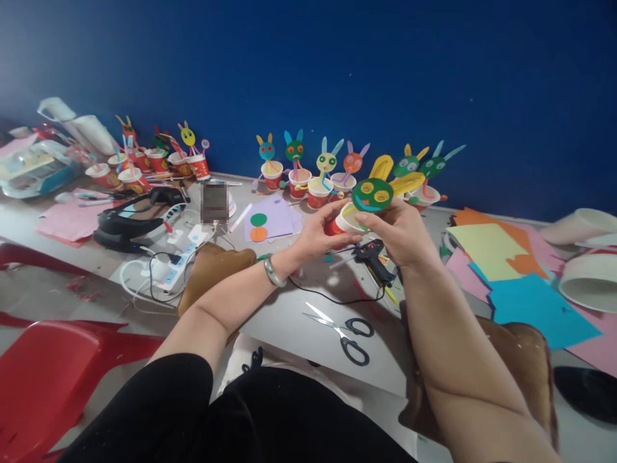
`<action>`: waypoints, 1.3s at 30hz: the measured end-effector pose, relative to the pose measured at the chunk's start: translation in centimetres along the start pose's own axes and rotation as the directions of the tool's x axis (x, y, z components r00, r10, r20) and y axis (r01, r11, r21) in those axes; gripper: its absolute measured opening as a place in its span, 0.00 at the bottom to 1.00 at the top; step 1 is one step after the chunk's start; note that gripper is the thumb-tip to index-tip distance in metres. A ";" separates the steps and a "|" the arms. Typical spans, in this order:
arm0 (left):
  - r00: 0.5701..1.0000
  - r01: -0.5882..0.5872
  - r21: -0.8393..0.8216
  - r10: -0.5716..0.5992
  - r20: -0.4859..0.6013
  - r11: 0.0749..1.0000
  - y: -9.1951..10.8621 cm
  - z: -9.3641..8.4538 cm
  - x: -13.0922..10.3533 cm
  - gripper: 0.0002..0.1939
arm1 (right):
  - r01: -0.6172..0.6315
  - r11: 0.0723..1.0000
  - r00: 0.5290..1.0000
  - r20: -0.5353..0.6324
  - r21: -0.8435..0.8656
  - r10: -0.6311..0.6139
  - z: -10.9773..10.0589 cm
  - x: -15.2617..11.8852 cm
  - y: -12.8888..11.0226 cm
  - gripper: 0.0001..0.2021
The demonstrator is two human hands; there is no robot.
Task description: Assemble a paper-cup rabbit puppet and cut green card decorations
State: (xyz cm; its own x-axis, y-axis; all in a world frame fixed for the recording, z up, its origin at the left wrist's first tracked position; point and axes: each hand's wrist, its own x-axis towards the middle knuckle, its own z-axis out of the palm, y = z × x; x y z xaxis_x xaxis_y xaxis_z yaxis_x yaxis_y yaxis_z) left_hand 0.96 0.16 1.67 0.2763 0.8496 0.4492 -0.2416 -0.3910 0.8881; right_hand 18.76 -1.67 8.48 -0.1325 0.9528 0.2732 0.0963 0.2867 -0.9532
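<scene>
Above the table I hold a red paper cup (336, 226) with a white inside. My left hand (324, 229), a bracelet on its wrist, wraps round the cup from the left. At the cup's rim rises a green paper rabbit head (372, 195) with yellow ears, yellow eyes and a blue mouth. My right hand (398, 228) has its thumb and fingers closed behind and below that head; its exact hold is partly hidden. Just beneath the hands lies a black glue gun (376, 262). Nearer to me rest scissors (340, 328) with black handles, blades apart.
Several finished cup rabbits (319, 188) line the blue wall (308, 77). Purple paper (284, 215) with green and orange circles lies left, near a power strip (180, 260) and cables. Coloured sheets (540, 308) spread to the right. A red chair (58, 379) stands lower left.
</scene>
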 end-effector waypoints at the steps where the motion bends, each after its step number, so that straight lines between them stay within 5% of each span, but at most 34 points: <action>1: 1.000 -0.007 0.001 0.007 -0.014 1.000 0.2 0.0 0.0 0.47 | 0.007 1.000 1.000 -0.001 -0.004 -0.007 0.0 -0.1 0.0 0.26; 12: 0.992 0.047 0.003 -0.046 -0.119 0.999 1.1 0.3 -0.3 0.36 | 0.039 0.996 0.999 -0.025 -0.077 -0.041 0.1 -0.3 -0.1 0.22; 18: 0.966 0.107 -0.087 -0.125 -0.226 0.990 1.2 0.2 -0.2 0.32 | 0.062 0.998 0.997 0.049 -0.011 -0.062 0.2 -0.4 0.1 0.27; 24: 0.966 0.110 -0.171 -0.145 -0.213 0.979 2.0 0.3 0.0 0.34 | 0.069 0.997 0.997 0.024 -0.044 -0.068 0.1 0.0 1.1 0.33; 32: 0.984 0.138 -0.103 -0.148 -0.099 0.985 2.6 -0.7 0.3 0.46 | 0.063 0.998 0.998 0.023 -0.002 -0.063 -0.1 0.4 1.4 0.38; 39: 0.980 0.146 -0.138 -0.124 0.156 0.980 2.5 -1.7 0.6 0.48 | 0.087 0.996 0.994 0.073 -0.011 -0.086 -0.9 0.1 0.2 0.36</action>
State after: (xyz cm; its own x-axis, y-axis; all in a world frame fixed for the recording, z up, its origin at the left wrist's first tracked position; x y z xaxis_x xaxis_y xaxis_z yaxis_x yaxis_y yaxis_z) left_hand -1.05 0.28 4.05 0.4460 0.8259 0.3450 -0.3247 -0.2099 0.9222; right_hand 19.64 -1.44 8.46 -0.2116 0.9149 0.3439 0.0956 0.3696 -0.9243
